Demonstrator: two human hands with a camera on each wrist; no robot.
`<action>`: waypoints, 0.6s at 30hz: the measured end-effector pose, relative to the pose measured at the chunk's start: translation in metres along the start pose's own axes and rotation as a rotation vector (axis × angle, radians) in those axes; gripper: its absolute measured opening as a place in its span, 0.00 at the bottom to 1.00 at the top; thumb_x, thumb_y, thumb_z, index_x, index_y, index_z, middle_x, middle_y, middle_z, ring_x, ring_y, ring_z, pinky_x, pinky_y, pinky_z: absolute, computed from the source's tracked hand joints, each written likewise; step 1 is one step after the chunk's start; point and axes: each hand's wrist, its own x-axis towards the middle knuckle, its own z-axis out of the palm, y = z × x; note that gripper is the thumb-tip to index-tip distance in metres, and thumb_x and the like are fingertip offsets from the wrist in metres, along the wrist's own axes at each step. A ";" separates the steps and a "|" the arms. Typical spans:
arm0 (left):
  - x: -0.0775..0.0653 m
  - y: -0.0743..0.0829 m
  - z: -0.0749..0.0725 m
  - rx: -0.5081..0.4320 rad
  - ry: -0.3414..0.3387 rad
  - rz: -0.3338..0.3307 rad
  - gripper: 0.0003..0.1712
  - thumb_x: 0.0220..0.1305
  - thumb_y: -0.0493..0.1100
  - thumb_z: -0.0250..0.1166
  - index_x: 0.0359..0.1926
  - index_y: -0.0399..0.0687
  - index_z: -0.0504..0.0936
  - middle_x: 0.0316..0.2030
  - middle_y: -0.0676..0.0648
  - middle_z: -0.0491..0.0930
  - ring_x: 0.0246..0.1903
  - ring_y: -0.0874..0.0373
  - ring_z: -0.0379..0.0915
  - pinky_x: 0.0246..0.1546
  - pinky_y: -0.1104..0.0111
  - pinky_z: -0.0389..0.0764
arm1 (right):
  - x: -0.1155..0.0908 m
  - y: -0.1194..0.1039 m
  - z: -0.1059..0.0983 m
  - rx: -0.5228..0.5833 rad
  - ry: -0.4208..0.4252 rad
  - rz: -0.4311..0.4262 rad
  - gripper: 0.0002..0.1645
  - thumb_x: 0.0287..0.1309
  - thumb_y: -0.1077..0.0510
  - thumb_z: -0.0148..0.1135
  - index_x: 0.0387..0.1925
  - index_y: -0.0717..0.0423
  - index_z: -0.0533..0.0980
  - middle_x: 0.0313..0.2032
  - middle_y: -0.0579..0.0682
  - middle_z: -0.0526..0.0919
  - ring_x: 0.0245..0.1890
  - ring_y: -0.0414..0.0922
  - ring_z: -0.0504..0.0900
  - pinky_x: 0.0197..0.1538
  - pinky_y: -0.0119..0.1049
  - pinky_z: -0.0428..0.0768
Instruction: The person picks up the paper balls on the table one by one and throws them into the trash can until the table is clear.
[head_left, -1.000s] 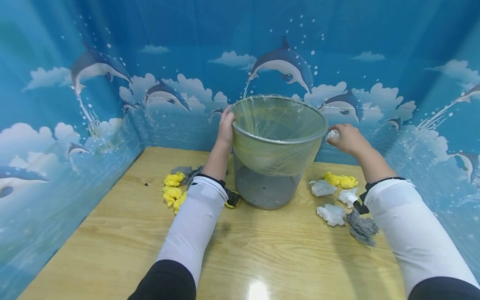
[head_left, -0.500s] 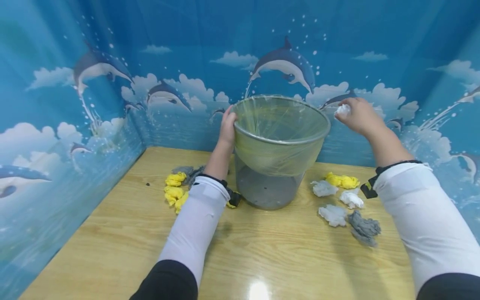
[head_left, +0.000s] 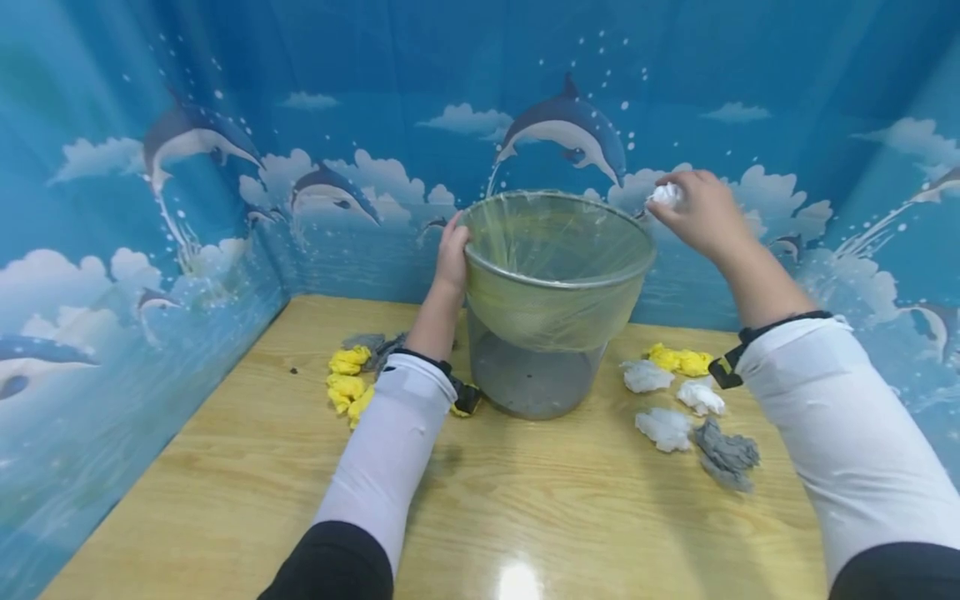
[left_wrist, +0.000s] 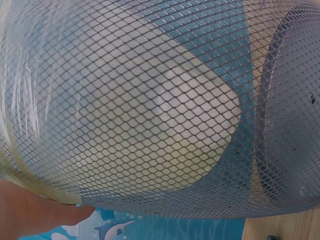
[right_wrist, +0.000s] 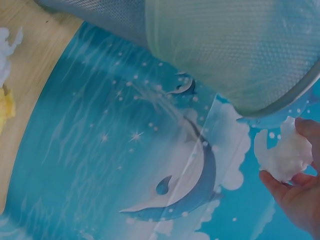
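Note:
A grey mesh wastebasket [head_left: 536, 375], lined with a translucent yellowish bag [head_left: 555, 312], stands on the table. My left hand [head_left: 452, 258] grips the left side of its rim; the left wrist view catches part of that hand [left_wrist: 42, 210] beside the mesh. A pale patch shows through the mesh inside the liner, too unclear to identify. Just right of the rim and slightly above it, my right hand [head_left: 705, 212] pinches a crumpled white wad [head_left: 665, 195] between thumb and fingers. In the right wrist view the same wad [right_wrist: 286, 152] is apart from the rim.
White wads [head_left: 663, 429], a yellow wad [head_left: 681, 360] and a grey wad [head_left: 726, 454] lie right of the basket. Yellow wads [head_left: 347, 390], grey ones [head_left: 366, 341] and a black piece [head_left: 467, 398] lie to its left. A dolphin-print curtain [head_left: 360, 108] surrounds the wooden table [head_left: 480, 517].
My right hand has risen with the white wad, swinging first right and then back left towards the rim. The left hand stays on the wastebasket.

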 end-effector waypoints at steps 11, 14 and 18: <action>0.000 0.002 0.000 -0.008 0.000 -0.003 0.41 0.59 0.44 0.42 0.76 0.50 0.51 0.76 0.45 0.47 0.68 0.47 0.53 0.53 0.60 0.61 | 0.002 -0.025 0.010 0.067 0.019 -0.058 0.34 0.69 0.43 0.49 0.69 0.56 0.62 0.70 0.64 0.59 0.69 0.65 0.58 0.65 0.65 0.58; 0.000 0.001 0.000 -0.008 0.004 -0.010 0.41 0.59 0.44 0.42 0.76 0.49 0.51 0.75 0.45 0.47 0.68 0.47 0.53 0.53 0.60 0.61 | 0.001 -0.031 0.014 0.079 0.013 -0.078 0.33 0.68 0.44 0.51 0.68 0.57 0.64 0.71 0.63 0.59 0.69 0.64 0.57 0.66 0.64 0.59; -0.001 0.001 0.000 0.002 0.000 -0.005 0.41 0.59 0.44 0.42 0.76 0.50 0.51 0.76 0.45 0.46 0.69 0.48 0.52 0.52 0.60 0.60 | -0.003 -0.036 0.019 0.081 0.010 -0.113 0.31 0.67 0.47 0.53 0.66 0.58 0.66 0.68 0.64 0.62 0.66 0.64 0.62 0.63 0.63 0.64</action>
